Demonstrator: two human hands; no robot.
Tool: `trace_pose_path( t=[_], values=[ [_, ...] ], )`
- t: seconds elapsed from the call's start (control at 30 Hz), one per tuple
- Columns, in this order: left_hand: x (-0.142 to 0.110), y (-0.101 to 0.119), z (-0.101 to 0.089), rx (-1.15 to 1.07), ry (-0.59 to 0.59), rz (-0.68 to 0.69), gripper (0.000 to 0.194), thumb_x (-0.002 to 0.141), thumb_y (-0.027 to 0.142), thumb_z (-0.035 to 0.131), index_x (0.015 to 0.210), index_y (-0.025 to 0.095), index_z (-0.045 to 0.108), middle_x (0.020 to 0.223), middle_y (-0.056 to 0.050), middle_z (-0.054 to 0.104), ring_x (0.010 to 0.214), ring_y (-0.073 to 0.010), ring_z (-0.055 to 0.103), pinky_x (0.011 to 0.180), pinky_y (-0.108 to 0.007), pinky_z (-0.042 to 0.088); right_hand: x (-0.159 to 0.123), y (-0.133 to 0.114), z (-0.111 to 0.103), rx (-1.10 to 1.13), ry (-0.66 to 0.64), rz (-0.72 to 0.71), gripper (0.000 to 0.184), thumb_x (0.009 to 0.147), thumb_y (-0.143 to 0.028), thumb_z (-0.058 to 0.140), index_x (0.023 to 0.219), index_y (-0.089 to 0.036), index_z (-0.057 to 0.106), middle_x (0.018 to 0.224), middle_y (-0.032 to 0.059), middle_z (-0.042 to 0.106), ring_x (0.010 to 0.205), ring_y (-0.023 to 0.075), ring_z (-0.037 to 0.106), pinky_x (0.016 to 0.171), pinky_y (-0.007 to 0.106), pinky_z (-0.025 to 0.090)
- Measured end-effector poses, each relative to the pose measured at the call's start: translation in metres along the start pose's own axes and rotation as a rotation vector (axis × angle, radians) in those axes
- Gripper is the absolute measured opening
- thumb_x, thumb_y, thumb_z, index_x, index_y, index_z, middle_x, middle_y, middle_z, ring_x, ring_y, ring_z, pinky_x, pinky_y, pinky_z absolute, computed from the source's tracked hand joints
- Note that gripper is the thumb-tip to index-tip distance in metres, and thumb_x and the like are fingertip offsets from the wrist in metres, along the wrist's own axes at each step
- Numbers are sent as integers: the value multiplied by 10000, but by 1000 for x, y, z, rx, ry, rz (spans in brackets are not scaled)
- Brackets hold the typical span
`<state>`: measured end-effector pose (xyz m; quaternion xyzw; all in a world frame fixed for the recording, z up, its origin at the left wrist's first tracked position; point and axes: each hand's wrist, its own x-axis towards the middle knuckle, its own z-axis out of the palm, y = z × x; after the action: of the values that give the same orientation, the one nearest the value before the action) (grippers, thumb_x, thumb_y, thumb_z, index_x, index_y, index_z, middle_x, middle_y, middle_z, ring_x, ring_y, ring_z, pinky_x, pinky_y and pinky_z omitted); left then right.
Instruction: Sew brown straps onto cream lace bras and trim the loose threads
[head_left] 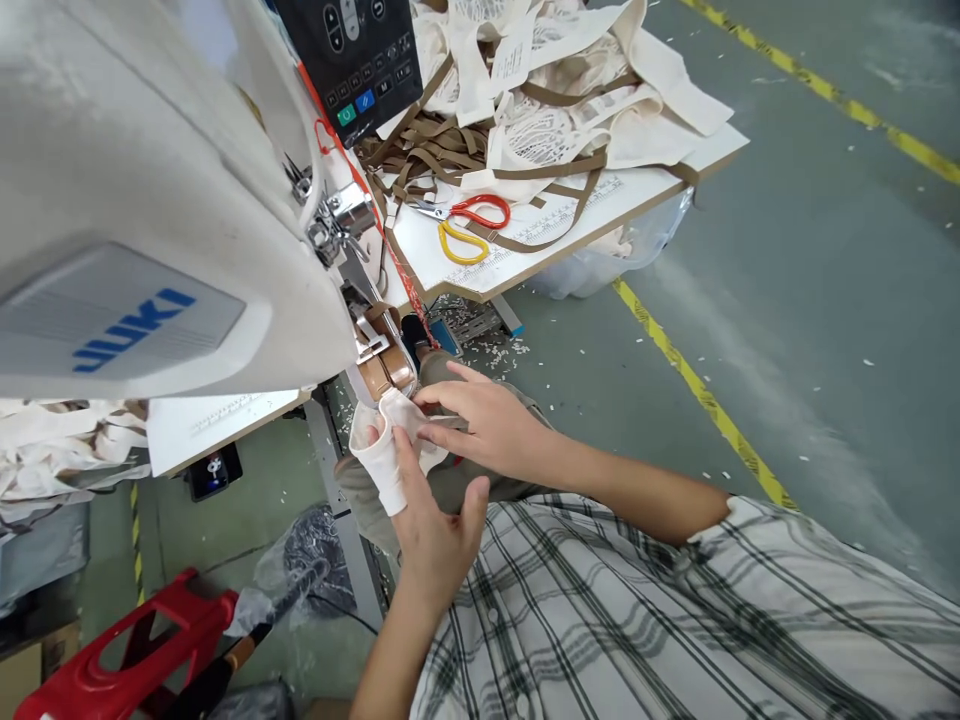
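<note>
Pinching white fabric (pixel 381 465) beside the sewing machine (pixel 289 300), left hand (pixel 435 545) and right hand (pixel 495 425) both hold it, how much is sewn unclear.

We wear a loose white shirt (pixel 585 610) with dark green-grey plaid lines, pale buttons and short sleeves, over olive-grey trousers (pixel 375 500); our hands (pixel 439 540) are bare.

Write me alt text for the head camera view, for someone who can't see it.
Two bare hands, the left and the right, work a piece of cream fabric at the end of a white JUKI sewing machine. Beyond, cream lace pieces and brown straps lie heaped on a white tabletop, beside scissors with red and yellow handles.
</note>
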<state>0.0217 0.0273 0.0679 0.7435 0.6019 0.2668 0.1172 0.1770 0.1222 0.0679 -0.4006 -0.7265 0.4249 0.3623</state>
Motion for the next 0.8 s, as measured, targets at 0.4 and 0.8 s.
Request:
trace_pose_path(
  t=[0.4, 0.8],
  values=[
    [-1, 9, 1, -144, -64, 6, 961, 915, 433, 668, 1643, 193, 88, 1642, -239, 316, 1497, -390, 373, 1102, -524, 498, 6, -11, -4, 138, 121, 98, 183, 973, -340, 554, 960, -173, 625, 900, 19, 661, 808, 141, 580, 736, 261, 430],
    [33, -18, -44, -74, -21, 539, 726, 842, 63, 622, 1517, 164, 374, 1417, -205, 607, 1502, -337, 382, 1180, -597, 372, -15, -1, -25, 22, -246, -181, 161, 952, -281, 583, 863, -172, 660, 771, -13, 659, 678, 96, 541, 658, 224, 366]
  ],
)
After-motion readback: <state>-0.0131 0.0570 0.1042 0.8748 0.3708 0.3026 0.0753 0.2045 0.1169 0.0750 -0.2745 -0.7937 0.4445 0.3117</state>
